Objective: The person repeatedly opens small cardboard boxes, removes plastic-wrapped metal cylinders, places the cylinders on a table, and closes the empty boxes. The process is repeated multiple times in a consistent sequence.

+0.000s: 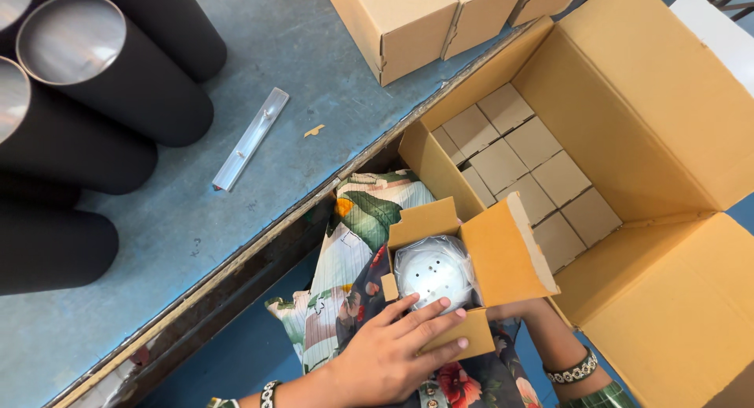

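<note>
left hand [393, 349] lies flat, gripping nothing, on the small brown cardboard box [463, 259] over its plastic-wrapped round silver fitting [434, 270]; right hand hidden beneath, grip untellable; best press flaps squarely.

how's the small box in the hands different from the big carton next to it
The small box is far smaller, rests on the lap under the left hand, and holds one plastic-wrapped round metal part. The big carton stands beside the lap, filled with rows of closed little boxes. Both are brown cardboard with flaps open.
</note>
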